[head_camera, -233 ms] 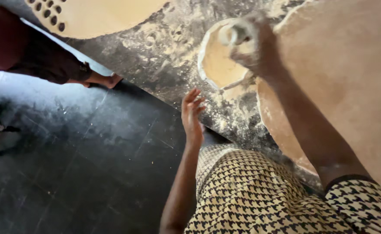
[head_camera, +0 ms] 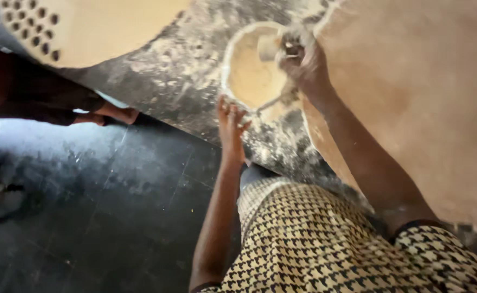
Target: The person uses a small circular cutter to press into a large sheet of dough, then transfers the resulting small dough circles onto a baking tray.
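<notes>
Dough (head_camera: 428,103), a broad tan sheet, covered the right side of the floured counter (head_camera: 173,81), and a second sheet (head_camera: 108,27) with rows of punched holes lay at the top left, both spread flat, likely so they could be cut. Between them sat the bowl (head_camera: 252,76), round, pale, dusted with flour, its mouth facing up; being round, it had no long axis to speak of, and it stood just beside the big sheet's edge, probably to stay within your reach. Your right hand (head_camera: 303,65) was closed around a small pale cup (head_camera: 268,48) held over the bowl's far rim, its mouth seemingly turned toward the bowl, though blur hid the tilt. Your left hand (head_camera: 230,119) was open, fingers spread, touching or nearly touching the bowl's near rim, perhaps to steady it. At the left, another person's hand (head_camera: 116,114) rested on the counter edge.
</notes>
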